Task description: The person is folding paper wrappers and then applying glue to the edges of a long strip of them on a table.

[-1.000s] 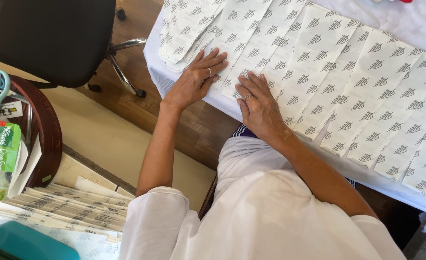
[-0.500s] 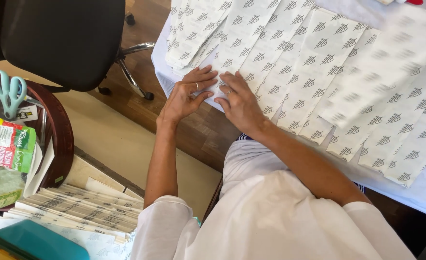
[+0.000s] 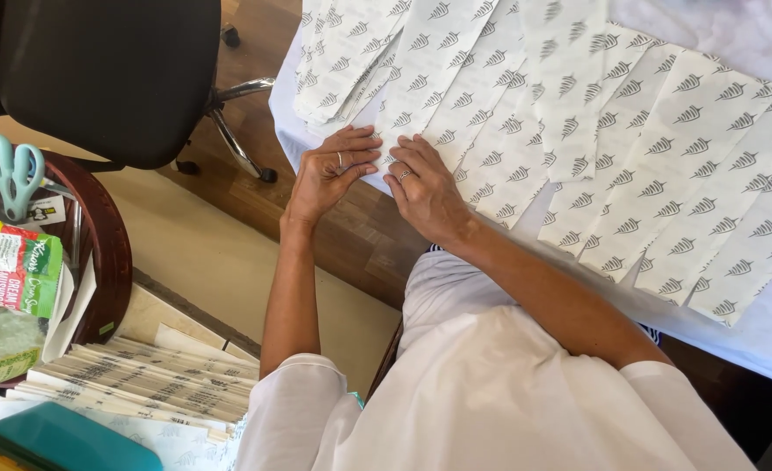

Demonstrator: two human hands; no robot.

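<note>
The left hand [image 3: 329, 174] and right hand [image 3: 425, 187] lie flat, fingers together, pressing the near end of one printed paper strip [image 3: 430, 83] at the table's edge. More leaf-patterned strips [image 3: 665, 174] overlap across the white table [image 3: 752, 336]. A black chair [image 3: 107, 74] stands left; scissors [image 3: 11, 170] and stacked papers [image 3: 142, 384] lie nearer, partly cut off

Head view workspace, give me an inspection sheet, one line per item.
Surface: white-covered table.
Job's things: overlapping white paper strips printed with grey leaves; hands press the near end of one.
Clutter: teal-handled scissors, green food packet, stack of printed paper sheets.
Grips: left hand and right hand flat on the strip, fingertips meeting.
Cables: nothing seen.
Surroundings: black office chair, wooden floor.
</note>
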